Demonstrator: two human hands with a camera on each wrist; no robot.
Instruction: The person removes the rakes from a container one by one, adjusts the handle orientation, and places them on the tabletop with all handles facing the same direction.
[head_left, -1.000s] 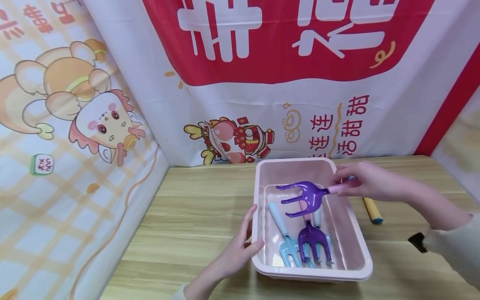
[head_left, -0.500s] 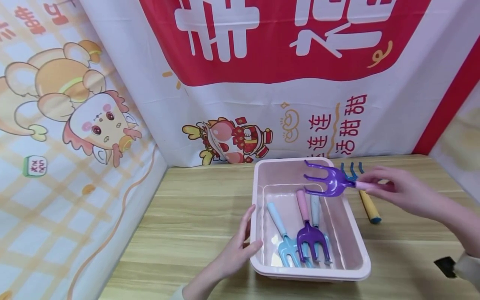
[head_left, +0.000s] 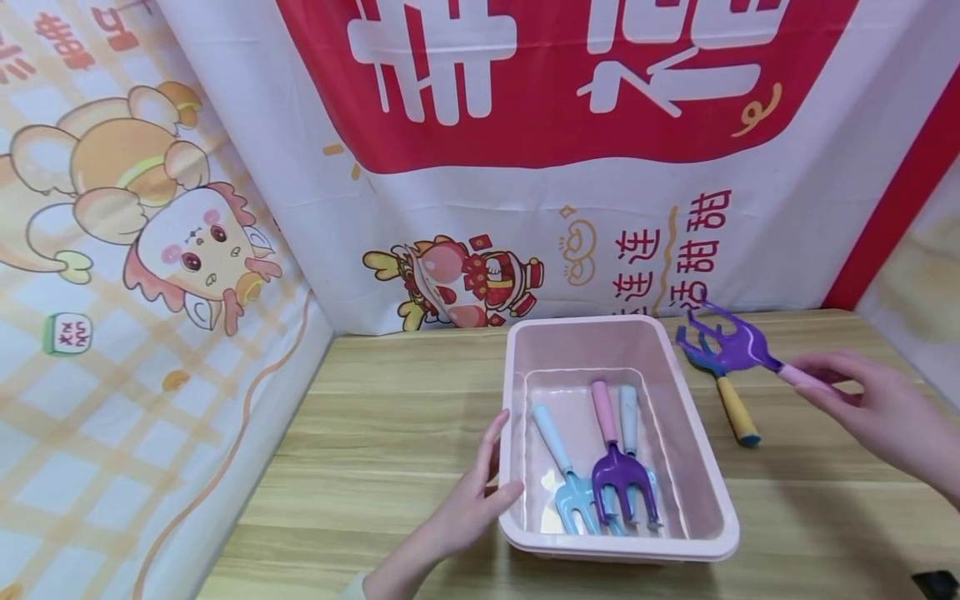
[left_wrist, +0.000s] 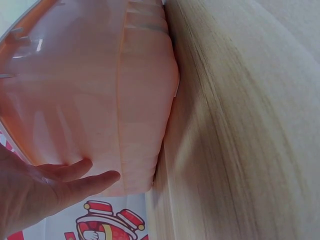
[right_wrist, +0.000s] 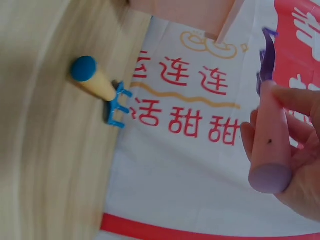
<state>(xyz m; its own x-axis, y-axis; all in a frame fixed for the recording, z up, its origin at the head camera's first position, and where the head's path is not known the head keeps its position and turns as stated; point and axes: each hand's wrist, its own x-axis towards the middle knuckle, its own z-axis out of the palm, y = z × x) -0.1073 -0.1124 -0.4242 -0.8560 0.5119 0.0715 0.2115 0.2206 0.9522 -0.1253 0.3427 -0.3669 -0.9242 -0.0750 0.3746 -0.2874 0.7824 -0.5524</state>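
My right hand (head_left: 877, 400) grips the pink handle of a purple hand fork (head_left: 738, 346) to the right of the bin; its tines point up and left, over the blue head of another fork. In the right wrist view the pink handle (right_wrist: 270, 140) lies between thumb and fingers. My left hand (head_left: 472, 500) touches the left side of a pale pink plastic bin (head_left: 712, 475), its fingers (left_wrist: 95, 185) fairly straight along the outer wall. Inside the bin, a second purple fork (head_left: 622, 475) with a pink handle lies partly over light blue forks (head_left: 573, 496).
A blue fork with a yellow handle (head_left: 737, 410) lies on the wooden table (head_left: 390, 417) right of the bin, near the back edge. A printed cloth (head_left: 465, 200) hangs behind the table, and another patterned cloth (head_left: 150, 333) hangs at the left.
My right hand has carried the purple fork from above the bin out to the right, past its rim. My left hand stays at the bin's left side.
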